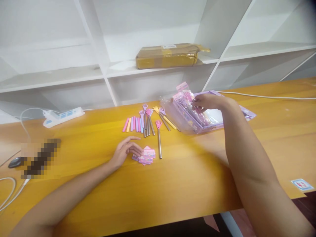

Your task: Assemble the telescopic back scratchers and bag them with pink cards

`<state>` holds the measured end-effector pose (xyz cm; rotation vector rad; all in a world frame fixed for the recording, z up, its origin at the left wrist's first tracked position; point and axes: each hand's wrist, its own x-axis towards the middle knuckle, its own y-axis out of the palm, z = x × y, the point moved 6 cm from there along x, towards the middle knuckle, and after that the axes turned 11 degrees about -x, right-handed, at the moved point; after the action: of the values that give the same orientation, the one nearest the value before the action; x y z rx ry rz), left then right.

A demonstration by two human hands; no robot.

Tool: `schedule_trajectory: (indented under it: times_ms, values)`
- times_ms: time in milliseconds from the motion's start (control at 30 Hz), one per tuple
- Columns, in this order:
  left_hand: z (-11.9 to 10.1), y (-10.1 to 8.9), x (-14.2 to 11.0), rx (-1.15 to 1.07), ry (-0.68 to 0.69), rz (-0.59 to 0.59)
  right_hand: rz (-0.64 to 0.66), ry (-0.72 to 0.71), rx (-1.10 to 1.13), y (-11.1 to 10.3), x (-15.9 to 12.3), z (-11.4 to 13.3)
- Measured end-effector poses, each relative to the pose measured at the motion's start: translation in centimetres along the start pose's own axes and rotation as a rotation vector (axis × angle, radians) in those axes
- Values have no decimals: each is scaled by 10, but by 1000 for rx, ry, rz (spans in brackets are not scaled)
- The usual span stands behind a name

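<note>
Left hand [121, 153]: fingers apart, at nine-o'clock edge of cards [148, 155]. Right hand [206, 101]: over purple box [191, 123], two o'clock; grip indeterminate. Bench [177, 194] extends toward six o'clock.

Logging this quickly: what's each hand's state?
Left hand: open, fingers by pink patterned flat cards.
Right hand: fingers curled over purple patterned box; grip cannot be told.

Looks like an office-type spot or small packing area to me: there's a long wooden desk [187, 184] under both hands, with white open shelving [153, 19] beyond the fingers. A taped cardboard box [168, 56] sits on a shelf past them, and a power strip [64, 117] and computer mouse [16, 162] are off to the left of the left hand's fingers [135, 147].
</note>
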<state>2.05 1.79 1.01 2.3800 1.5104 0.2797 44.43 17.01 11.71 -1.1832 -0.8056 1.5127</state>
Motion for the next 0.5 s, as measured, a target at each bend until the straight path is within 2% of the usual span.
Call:
schedule_trajectory:
  times_ms: [300,500]
  values:
    - [4,-4,-1,12,1,19,131,155,-53,11,9,-27]
    - [4,-3,-1,7,2,22,145,158,-105,11,4,-23]
